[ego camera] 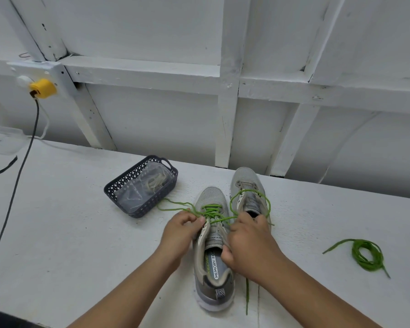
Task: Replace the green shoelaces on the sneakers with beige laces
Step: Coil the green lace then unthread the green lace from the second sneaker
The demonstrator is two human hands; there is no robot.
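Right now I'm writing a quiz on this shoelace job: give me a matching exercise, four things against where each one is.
Things:
1. near sneaker
2. coiled green lace
3. dark basket
4. yellow plug

Places:
A. on the wall, far left
B. loose on the table, right of the shoes
C. between both hands, green lace partly in it
D. left of the shoes, holding bagged beige laces

Pairs: 1-C, 2-B, 3-D, 4-A
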